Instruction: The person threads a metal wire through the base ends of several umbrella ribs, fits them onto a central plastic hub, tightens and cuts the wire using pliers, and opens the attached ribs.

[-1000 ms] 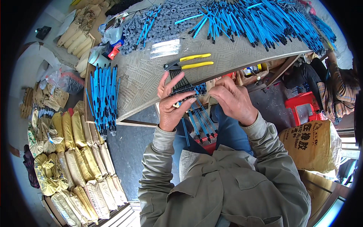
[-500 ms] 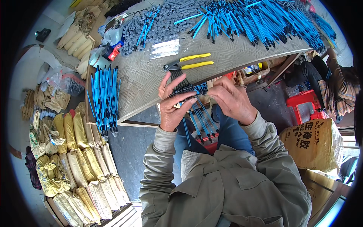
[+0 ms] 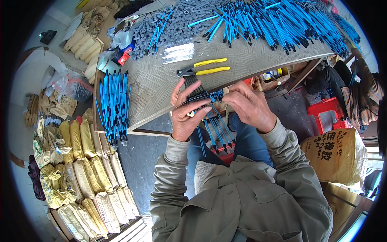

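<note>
At the table's front edge, my left hand (image 3: 183, 121) pinches a blue rod between thumb and forefinger, its other fingers raised and spread. My right hand (image 3: 250, 108) faces it with bent fingers pressed together at the right end of a dark row of parts; what lies in its fingertips is too small to make out. Several blue rods with black ends (image 3: 201, 141) hang below the row, above my lap. Just beyond my left fingers, yellow-handled pliers (image 3: 213, 71) lie on the table (image 3: 149, 94), over a fan of dark strips (image 3: 191, 82).
Silvery thin strips (image 3: 178, 53) lie behind the pliers. Grey parts (image 3: 161, 34) and a wide heap of blue rods (image 3: 266, 26) cover the far side. More blue rods (image 3: 113, 105) sit at the left end. Sacks, a red stool (image 3: 324, 109) and another person surround the table.
The view has shifted slightly, so everything appears a little further right. Both hands keep nearly the same pose around the blue rods.
</note>
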A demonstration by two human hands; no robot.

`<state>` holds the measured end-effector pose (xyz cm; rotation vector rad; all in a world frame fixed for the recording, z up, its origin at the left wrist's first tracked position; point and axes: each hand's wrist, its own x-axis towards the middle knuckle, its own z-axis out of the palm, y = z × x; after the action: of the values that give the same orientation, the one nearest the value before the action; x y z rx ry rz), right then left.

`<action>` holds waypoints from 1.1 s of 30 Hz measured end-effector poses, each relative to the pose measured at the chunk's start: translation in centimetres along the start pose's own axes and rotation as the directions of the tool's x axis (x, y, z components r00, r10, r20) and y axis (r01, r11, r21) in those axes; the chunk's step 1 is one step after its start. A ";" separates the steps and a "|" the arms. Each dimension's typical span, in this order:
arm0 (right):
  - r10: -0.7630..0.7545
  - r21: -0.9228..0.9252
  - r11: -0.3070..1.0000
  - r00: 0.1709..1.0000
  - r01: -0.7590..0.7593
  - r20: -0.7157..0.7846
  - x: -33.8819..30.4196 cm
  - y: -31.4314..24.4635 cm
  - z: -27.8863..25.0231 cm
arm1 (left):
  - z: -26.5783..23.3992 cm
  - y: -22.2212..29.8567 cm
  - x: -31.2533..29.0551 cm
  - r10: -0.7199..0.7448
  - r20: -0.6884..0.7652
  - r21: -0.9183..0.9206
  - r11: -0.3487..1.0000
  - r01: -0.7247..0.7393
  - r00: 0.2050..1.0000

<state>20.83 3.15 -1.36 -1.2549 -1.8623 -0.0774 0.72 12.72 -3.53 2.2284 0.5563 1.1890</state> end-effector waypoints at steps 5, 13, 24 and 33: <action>-0.012 -0.006 1.000 1.000 0.012 0.028 0.2 0.0 0.0 | 0.0 0.0 0.0 -0.002 0.010 -0.010 1.000 0.002 1.000; -0.048 0.000 0.999 0.999 0.048 0.024 0.5 0.2 0.2 | -0.1 0.0 0.2 0.002 0.039 -0.007 1.000 -0.002 0.999; -0.124 0.034 0.992 0.988 0.121 0.088 1.3 -0.1 0.4 | -0.5 -0.8 0.3 0.084 0.080 0.080 0.993 -0.090 0.993; -0.088 0.142 0.987 0.995 0.079 0.056 1.1 -0.5 1.2 | -0.6 -1.3 0.2 0.123 0.105 0.190 0.971 -0.142 0.987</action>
<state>19.55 4.24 -1.15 -1.0940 -1.9390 0.0472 0.21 14.01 -3.92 2.5100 0.5141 1.1305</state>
